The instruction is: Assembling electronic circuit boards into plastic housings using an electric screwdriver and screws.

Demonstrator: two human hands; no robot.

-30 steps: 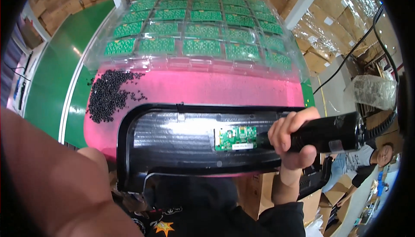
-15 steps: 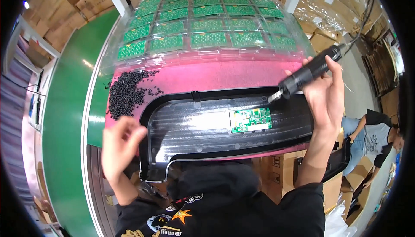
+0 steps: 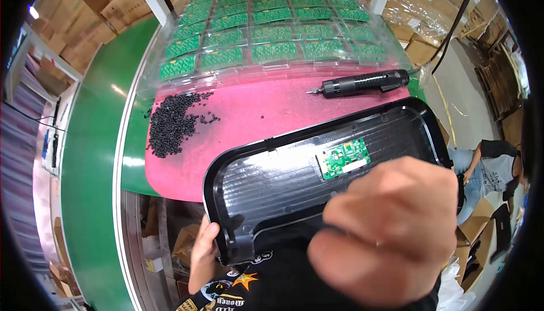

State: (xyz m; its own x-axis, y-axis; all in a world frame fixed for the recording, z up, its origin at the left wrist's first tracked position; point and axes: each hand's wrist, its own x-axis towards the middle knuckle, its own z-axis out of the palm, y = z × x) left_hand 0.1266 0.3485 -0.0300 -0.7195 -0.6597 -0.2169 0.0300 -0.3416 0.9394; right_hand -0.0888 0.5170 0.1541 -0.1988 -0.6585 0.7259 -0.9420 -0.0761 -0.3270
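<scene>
A long black plastic housing point(image 3: 294, 189) is tilted at the near edge of the pink mat, its hollow side up. My left hand point(image 3: 205, 246) grips its near left corner, thumb on the rim and the other fingers hidden beneath. A green circuit board point(image 3: 343, 159) lies inside the housing, right of the middle. Close to the camera, my right hand point(image 3: 391, 226) is blurred and covers the housing's near right part. Its fingers are curled closed; whatever they hold, if anything, is hidden. Beyond the housing, a black electric screwdriver point(image 3: 362, 83) lies on the mat, bit pointing left.
Small black screws point(image 3: 170, 127) lie heaped on the left of the pink mat point(image 3: 238, 107). Clear plastic trays of green circuit boards point(image 3: 275, 51) stand behind. Another person point(image 3: 490, 166) is at the right, near cardboard boxes. The screwdriver's cable point(image 3: 456, 24) runs up at the right.
The screwdriver has left my right hand and lies on the mat. My left hand has taken hold of the housing, which has shifted right and nearer. My right hand has come close to the camera.
</scene>
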